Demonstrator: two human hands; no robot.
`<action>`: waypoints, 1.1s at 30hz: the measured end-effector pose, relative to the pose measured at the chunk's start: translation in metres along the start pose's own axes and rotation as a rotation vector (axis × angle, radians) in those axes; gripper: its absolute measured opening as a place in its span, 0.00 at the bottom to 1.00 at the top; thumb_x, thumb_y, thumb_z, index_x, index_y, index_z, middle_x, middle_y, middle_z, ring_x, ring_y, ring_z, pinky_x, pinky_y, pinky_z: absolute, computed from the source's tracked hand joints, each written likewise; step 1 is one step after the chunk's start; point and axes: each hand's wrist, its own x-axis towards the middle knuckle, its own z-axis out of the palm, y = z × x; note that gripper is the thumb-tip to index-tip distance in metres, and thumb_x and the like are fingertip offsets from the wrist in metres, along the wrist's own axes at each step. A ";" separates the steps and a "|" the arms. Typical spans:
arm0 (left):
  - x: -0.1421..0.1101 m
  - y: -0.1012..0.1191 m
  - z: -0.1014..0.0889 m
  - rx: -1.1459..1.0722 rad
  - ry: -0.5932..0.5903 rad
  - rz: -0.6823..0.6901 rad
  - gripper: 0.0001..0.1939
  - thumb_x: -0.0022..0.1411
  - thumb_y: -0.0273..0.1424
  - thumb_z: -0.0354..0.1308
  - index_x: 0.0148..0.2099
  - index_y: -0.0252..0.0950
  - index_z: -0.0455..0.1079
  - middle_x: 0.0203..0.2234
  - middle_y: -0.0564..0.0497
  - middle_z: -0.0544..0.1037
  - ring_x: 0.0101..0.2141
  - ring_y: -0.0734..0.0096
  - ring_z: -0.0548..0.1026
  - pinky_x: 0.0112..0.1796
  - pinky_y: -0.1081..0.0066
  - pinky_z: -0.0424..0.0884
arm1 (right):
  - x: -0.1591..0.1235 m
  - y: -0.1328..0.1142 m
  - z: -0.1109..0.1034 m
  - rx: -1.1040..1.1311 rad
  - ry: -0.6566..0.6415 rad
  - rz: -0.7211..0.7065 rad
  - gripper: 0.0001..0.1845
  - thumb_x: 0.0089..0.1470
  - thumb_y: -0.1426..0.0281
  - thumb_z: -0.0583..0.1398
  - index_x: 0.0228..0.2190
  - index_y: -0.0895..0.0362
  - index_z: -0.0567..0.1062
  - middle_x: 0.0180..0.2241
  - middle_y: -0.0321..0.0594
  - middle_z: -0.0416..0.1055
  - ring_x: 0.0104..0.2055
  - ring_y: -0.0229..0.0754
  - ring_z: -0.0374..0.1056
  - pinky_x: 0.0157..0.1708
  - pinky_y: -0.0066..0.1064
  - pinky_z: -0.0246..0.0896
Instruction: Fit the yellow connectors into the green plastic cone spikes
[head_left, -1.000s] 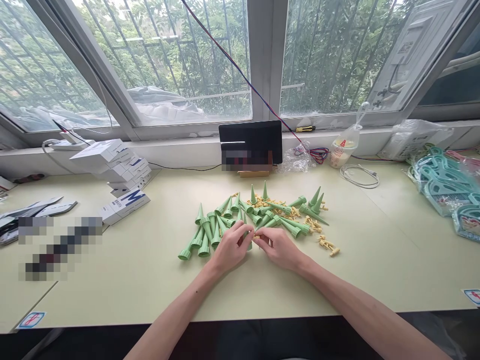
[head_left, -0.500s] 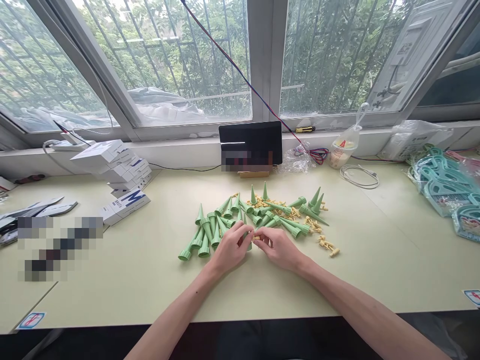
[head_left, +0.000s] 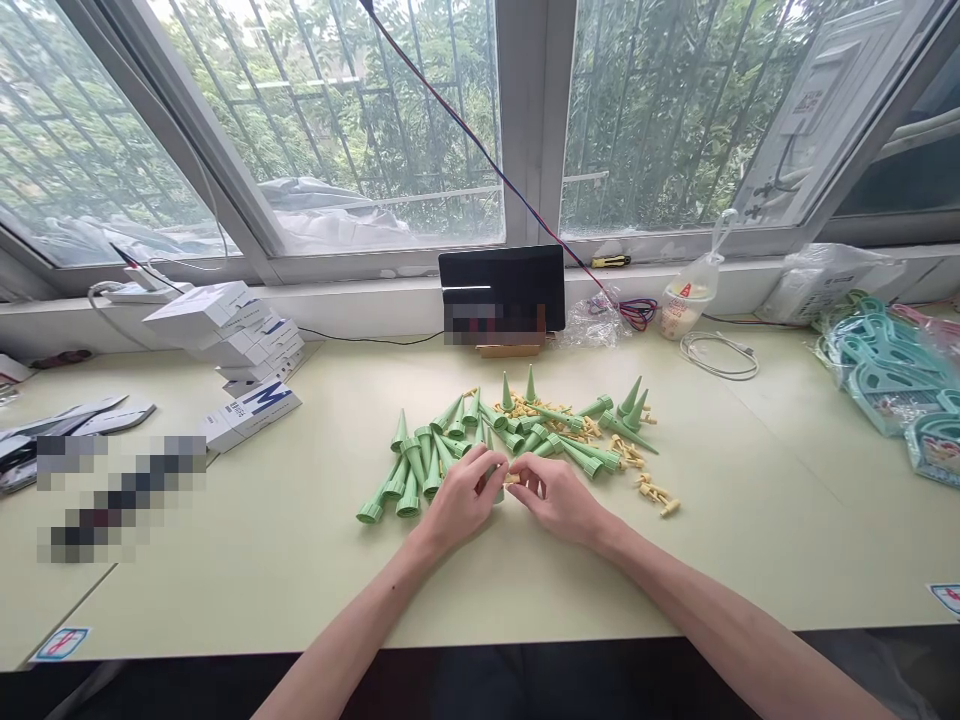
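My left hand [head_left: 465, 492] is closed around a green plastic watering spike [head_left: 499, 493], mostly hidden behind the fingers. My right hand [head_left: 561, 494] pinches a small yellow valve peg [head_left: 512, 479] against the spike's side; how far it sits in the spike is hidden. Just beyond both hands lies a heap of similar green spikes [head_left: 412, 458], most on their sides, with a few standing point up. Small yellow pegs [head_left: 592, 428] are scattered among and behind the spikes, and several more loose pegs [head_left: 660, 494] lie to the right of my right hand.
A dark screen [head_left: 502, 285] stands at the back on a brown support. White boxes [head_left: 247, 335] are stacked to the left. Toward the right are a bagged cup [head_left: 684, 300], a coiled white cable [head_left: 718, 356] and wrapped teal plastic items [head_left: 892, 365]. The table's front edge runs below my forearms.
My hands stay together in nearly the same place. The right fingers shift slightly at the yellow peg, which shows a little more now. The heap is unchanged.
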 end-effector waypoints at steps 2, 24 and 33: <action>0.000 0.000 0.000 0.000 0.000 0.001 0.10 0.73 0.32 0.49 0.40 0.36 0.69 0.29 0.54 0.65 0.25 0.77 0.62 0.28 0.74 0.61 | 0.000 0.001 0.001 -0.009 -0.011 -0.004 0.04 0.62 0.72 0.58 0.37 0.57 0.73 0.27 0.34 0.70 0.25 0.36 0.61 0.26 0.27 0.57; -0.001 0.001 0.000 0.009 -0.004 0.003 0.11 0.73 0.32 0.49 0.38 0.36 0.69 0.28 0.55 0.63 0.24 0.77 0.61 0.28 0.74 0.60 | 0.001 -0.001 0.000 -0.083 -0.030 0.019 0.13 0.67 0.67 0.55 0.32 0.57 0.74 0.25 0.35 0.70 0.25 0.37 0.60 0.26 0.28 0.53; 0.000 0.001 0.000 0.014 0.002 0.004 0.12 0.73 0.33 0.48 0.39 0.36 0.69 0.28 0.54 0.64 0.24 0.77 0.62 0.28 0.74 0.61 | 0.001 -0.002 0.000 -0.020 0.003 -0.013 0.06 0.65 0.69 0.57 0.39 0.57 0.74 0.26 0.34 0.69 0.25 0.36 0.61 0.26 0.27 0.56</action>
